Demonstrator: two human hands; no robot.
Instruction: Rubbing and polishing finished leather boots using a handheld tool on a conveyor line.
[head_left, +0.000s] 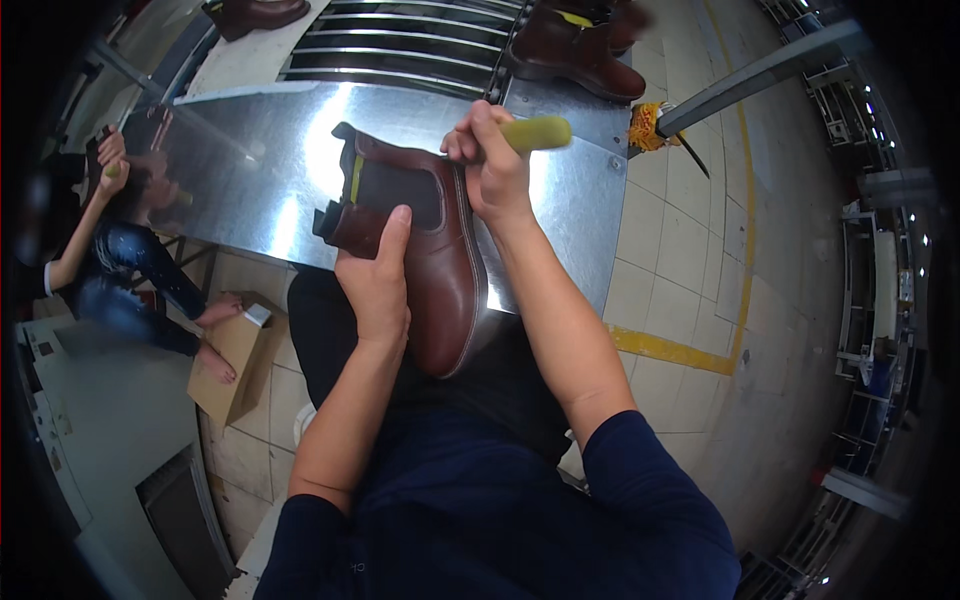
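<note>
A dark brown leather ankle boot [445,285] with a dark elastic side panel [400,190] lies on its side over my lap and the metal table's edge, toe toward me. My left hand [375,290] grips it, thumb pressed on the leather beside the panel, the other fingers hidden underneath. My right hand [492,165] is closed around a tool with a thick yellow-green handle [538,133], at the sole edge near the heel. The tool's working end is hidden, so its kind cannot be made out. Some lime-yellow lining [356,178] shows at the boot's opening.
Beyond the shiny metal table [240,140] runs a roller conveyor [400,45]. More brown boots [575,55] stand at the far right, another boot [255,14] at the far left. A co-worker's hand [112,160] is at left, above a cardboard box [235,365]. A grey metal bar [760,75] juts in at right.
</note>
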